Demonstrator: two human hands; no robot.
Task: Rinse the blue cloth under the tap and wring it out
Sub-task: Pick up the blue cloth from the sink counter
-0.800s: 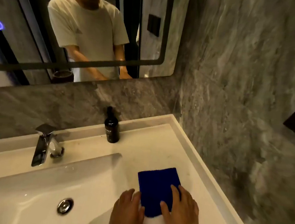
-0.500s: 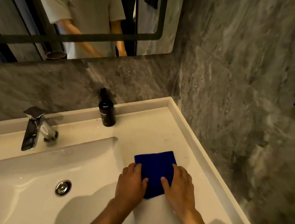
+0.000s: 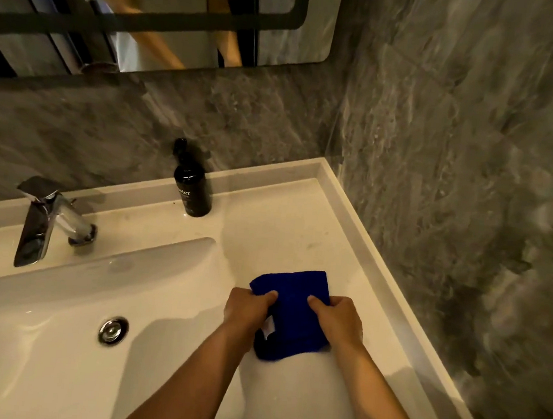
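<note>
The blue cloth [image 3: 297, 310] is on the white surface [image 3: 300, 231], close to the right edge and just beside the bowl of the sink [image 3: 59, 341]. Both hands are on it. The left hand [image 3: 247, 309] has its fingers curled round the left side of the cloth, and the right hand [image 3: 336, 316] has its fingers curled round the right side. Each grip is closed tight on the cloth, with the thumbs on top.

This looks like the pick-up step. The cloth looks dry, and no water is coming from the tap [image 3: 45, 224], which is at the back left, well apart from the cloth.

To do this well, hold both sides firmly and lift the cloth up all at once, so no corner drags. Carry it left over the bowl and under the spout. One hand will have to let go to turn the tap on. Keep clear of the dark bottle [image 3: 192, 186] at the back edge.
</note>
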